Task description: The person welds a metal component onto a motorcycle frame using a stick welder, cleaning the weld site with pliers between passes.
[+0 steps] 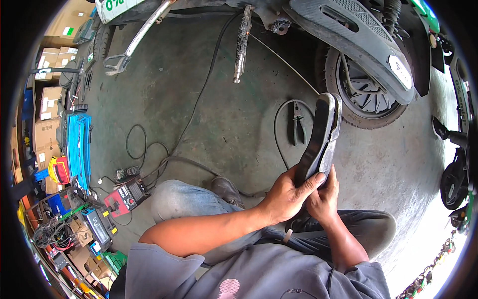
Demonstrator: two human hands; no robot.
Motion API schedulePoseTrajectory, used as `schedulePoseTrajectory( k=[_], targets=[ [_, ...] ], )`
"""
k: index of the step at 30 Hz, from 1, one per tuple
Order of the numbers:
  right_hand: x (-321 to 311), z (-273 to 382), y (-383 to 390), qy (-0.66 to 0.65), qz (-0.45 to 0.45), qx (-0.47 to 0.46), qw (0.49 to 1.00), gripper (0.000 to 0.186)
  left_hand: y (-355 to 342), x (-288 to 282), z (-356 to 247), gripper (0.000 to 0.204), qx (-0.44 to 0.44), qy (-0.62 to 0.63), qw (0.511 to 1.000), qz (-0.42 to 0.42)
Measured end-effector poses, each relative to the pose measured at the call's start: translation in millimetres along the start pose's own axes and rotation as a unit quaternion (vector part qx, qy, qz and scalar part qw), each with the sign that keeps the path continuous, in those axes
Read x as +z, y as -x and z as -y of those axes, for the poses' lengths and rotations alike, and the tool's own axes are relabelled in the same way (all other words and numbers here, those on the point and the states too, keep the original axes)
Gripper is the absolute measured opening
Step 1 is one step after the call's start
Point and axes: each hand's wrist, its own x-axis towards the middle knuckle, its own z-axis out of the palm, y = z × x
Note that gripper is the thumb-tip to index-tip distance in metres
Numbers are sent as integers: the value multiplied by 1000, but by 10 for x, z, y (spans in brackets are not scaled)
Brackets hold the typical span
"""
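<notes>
The grey-green floor (164, 82) (scuffed and stained) bears pliers (298, 118), a red-and-black machine (127, 198) and looping dark cables (172, 158).

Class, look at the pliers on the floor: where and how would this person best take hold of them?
Probably by the two handles of the pliers, coming from above on the person's near side. They lie on the floor with the handles slightly spread and pointing toward the person, while the nose points away.

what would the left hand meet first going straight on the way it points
Past the black tool the left hand holds, most likely the right hand, gripping the same tool; depth is unclear, so they may already touch.
</notes>
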Motion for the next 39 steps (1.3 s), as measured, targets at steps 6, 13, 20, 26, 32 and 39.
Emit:
schedulePoseTrajectory(
  k=[6, 13, 20, 26, 32, 39],
  targets=[
    [-28, 9, 68, 10, 11, 12, 1000, 33, 55, 37, 86, 40, 4, 5, 1000, -12],
    [-43, 35, 104, 29, 17, 15, 999, 31, 89, 61, 145, 40, 6, 8, 1000, -23],
    [-2, 56, 116, 7, 6, 16, 1000, 28, 102, 32, 141, 43, 16, -27, 999, -18],
    [-129, 188, -27, -451, 59, 336, 825, 28, -2, -47, -145, 68, 41, -97, 994, 29],
    [-881, 105, -321, -307, -15, 305, 902, 21, 436, 70, -845, 52, 121, -245, 945, 183],
    [-1799, 642, -670, 37, 59, 43, 997, 44, 854, -82, -1205, 44, 422, -524, 720, 171]
  ],
)
